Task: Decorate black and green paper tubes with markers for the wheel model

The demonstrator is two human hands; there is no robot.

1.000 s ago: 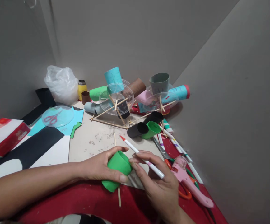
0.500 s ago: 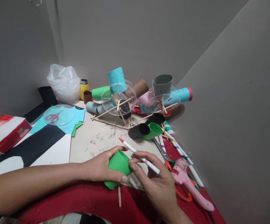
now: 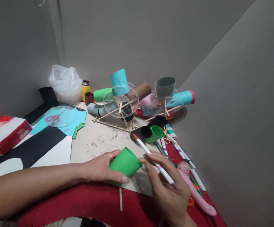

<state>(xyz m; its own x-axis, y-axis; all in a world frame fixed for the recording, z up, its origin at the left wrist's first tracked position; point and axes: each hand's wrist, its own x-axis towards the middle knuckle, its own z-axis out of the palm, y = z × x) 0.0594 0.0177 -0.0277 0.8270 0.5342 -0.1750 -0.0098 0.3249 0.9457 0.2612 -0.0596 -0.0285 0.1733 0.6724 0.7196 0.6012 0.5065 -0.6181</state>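
Note:
My left hand (image 3: pixel 99 168) is wrapped around a green paper tube (image 3: pixel 126 162), with the thumb along its lower side and the open end tilted up to the right. My right hand (image 3: pixel 169 186) grips a white marker (image 3: pixel 141 145) whose red end points up and left. Its thumb and index fingertips are close to the tube's right rim; whether they touch it I cannot tell. Thin wooden sticks (image 3: pixel 121 200) lie beneath the tube, their middle hidden. Beyond the hands, black and green paper tubes (image 3: pixel 156 133) rest beside a stick-framed wheel of clear plastic discs and coloured tubes (image 3: pixel 119 82).
Right of my right hand lie a pink glue gun (image 3: pixel 200 200), scissors and several markers (image 3: pixel 178 148). At left are a red-and-white box (image 3: pixel 8 134), black paper (image 3: pixel 44 143) and a clear disc (image 3: pixel 66 118). A plastic bag (image 3: pixel 64 83) and yellow bottle (image 3: pixel 86 91) stand behind.
The green tube has shifted right and up slightly, tipping further toward the right. My right hand has moved right with the marker, now covering more of the scissors.

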